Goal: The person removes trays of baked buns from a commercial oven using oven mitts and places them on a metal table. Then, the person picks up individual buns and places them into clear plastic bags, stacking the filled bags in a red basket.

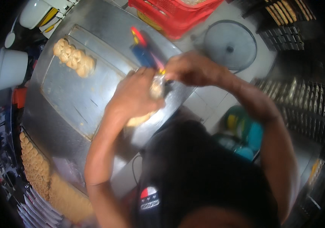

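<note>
My left hand (137,92) is closed around a clear plastic bag (157,87) with a baked bread piece in it, near the right edge of the steel table. At the bag's gathered end, the fingers of my right hand (183,68) pinch by a small yellow piece; what exactly they grip is blurred. A tape dispenser-like tool, blue and red (144,54), lies just beyond my hands. Under my left hand part of another baked bread (139,119) shows. A braided loaf (73,58) rests on the metal tray (74,97) at the left.
Braided breads (34,159) are massed at the lower left, beside stacked packets (38,209). White tubs (10,71) stand at the left. Past the table are a red plastic crate (174,20), a round grey lid (230,44) on the floor, and racks with bread trays (302,97).
</note>
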Motion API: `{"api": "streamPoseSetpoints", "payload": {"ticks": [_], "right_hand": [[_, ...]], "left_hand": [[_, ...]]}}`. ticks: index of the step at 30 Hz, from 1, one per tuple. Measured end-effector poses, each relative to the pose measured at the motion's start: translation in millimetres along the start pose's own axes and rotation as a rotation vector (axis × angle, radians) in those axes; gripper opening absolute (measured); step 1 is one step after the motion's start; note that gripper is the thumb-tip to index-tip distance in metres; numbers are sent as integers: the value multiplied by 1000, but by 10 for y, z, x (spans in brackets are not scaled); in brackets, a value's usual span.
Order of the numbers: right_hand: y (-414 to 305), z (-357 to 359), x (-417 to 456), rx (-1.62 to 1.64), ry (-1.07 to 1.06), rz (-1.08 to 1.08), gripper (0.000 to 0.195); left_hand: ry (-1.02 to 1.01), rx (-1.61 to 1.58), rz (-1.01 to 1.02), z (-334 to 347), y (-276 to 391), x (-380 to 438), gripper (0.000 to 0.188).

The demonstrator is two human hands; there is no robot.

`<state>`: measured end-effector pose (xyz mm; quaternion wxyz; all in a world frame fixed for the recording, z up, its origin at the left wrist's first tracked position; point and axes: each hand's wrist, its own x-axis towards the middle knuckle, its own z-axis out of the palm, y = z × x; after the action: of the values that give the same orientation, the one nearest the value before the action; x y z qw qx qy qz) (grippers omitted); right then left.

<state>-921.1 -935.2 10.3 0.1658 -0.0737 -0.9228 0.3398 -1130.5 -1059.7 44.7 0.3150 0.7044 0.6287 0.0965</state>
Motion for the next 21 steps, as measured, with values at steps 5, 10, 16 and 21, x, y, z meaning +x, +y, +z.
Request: {"api": "streamPoseSetpoints", "payload": {"ticks": [5, 10, 16, 21], "right_hand": [[439, 20, -8, 135, -78, 73, 21], [919, 535, -281, 265, -169, 202, 22], [929, 581, -260, 53, -220, 181, 21], [965, 751, -376, 65, -7, 190, 30]], "left_hand": [[-38, 140, -146, 148, -6, 267, 71], [-17, 169, -276, 640, -48, 302, 78], [58, 87, -289, 778, -134, 216, 87], [63, 9, -233, 830, -205, -18, 109]]}}
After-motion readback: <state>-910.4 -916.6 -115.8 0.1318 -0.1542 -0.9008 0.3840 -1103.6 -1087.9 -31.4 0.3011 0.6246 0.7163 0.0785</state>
